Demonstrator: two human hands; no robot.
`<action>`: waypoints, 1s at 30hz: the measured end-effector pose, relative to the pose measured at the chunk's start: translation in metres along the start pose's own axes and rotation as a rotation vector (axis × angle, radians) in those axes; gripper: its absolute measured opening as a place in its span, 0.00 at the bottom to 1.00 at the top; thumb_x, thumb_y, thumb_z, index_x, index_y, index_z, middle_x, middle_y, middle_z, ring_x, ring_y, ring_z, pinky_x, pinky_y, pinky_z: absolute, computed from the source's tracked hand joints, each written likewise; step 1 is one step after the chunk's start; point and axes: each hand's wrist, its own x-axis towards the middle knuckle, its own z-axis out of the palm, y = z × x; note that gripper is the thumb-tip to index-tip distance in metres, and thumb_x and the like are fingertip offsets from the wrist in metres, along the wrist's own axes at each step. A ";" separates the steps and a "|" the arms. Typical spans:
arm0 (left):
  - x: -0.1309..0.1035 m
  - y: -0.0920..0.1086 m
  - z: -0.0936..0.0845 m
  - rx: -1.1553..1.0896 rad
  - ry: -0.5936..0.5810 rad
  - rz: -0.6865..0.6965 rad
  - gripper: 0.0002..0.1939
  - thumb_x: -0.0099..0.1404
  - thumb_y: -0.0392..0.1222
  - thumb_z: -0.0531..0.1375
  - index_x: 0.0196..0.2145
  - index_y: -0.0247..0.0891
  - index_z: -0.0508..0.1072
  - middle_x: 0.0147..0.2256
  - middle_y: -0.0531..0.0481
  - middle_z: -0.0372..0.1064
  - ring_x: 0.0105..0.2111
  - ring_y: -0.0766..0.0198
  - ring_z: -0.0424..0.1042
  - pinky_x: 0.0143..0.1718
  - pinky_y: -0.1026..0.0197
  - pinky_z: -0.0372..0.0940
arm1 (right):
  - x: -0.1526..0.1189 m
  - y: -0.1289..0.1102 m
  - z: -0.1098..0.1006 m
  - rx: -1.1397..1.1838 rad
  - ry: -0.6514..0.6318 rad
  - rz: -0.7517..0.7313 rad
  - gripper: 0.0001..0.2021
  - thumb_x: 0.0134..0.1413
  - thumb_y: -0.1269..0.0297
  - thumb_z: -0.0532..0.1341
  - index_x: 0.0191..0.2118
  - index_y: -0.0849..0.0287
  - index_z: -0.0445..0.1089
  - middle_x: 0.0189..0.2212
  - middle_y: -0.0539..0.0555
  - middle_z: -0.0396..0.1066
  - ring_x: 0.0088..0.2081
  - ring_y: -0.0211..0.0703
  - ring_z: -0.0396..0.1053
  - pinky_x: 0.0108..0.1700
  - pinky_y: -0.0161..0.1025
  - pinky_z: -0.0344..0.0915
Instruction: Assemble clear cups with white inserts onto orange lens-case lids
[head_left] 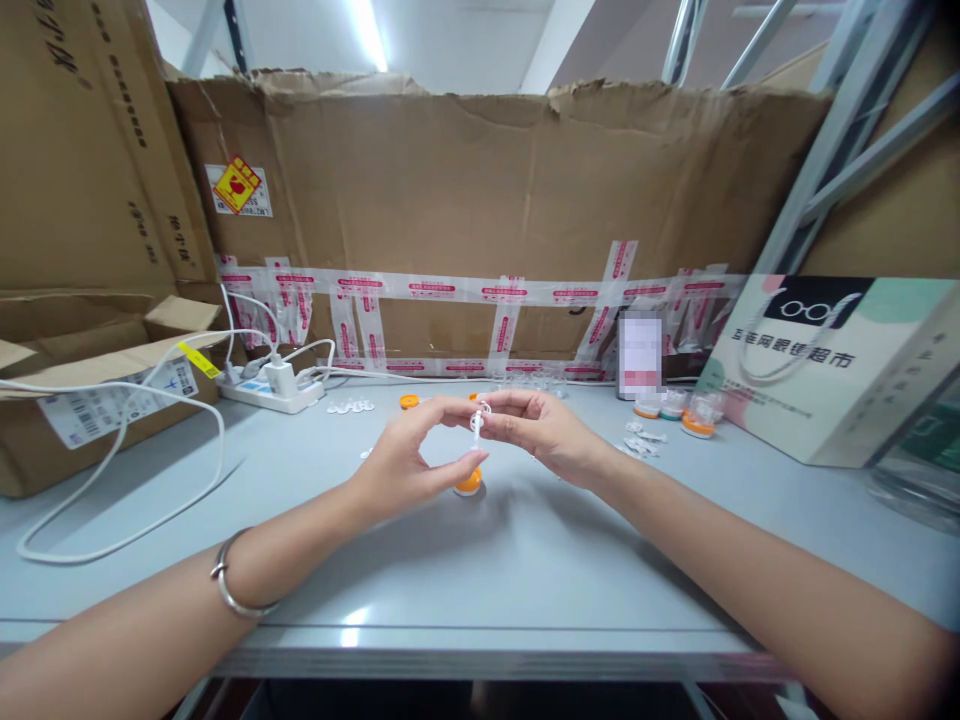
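Note:
In the head view, a small white plastic piece (477,428) with a ring-like outline is held up between my two hands, above the table. My left hand (409,450) pinches it between thumb below and index finger above. The fingertips of my right hand (551,432) are closed on its upper right side. Just beneath the hands, an orange-and-white round cap-like part (469,484) rests on the table, partly covered by my left thumb. Another orange round part (409,401) lies behind my left hand. The fine shape of the white piece is too small to make out.
Small white pieces (350,406) lie at the back left, more white pieces (643,440) at the right. Orange-based clear domes (699,415) stand near a phone (640,352) and a paper bag (795,370). A power strip (276,395) with looping white cables and an open carton (97,400) occupy the left.

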 end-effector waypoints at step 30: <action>0.002 -0.006 0.001 0.246 -0.011 -0.014 0.11 0.58 0.35 0.59 0.40 0.40 0.67 0.31 0.53 0.66 0.32 0.66 0.66 0.36 0.61 0.62 | 0.000 0.005 0.002 -0.061 -0.074 -0.024 0.15 0.43 0.57 0.66 0.39 0.58 0.73 0.39 0.54 0.73 0.43 0.43 0.69 0.51 0.47 0.62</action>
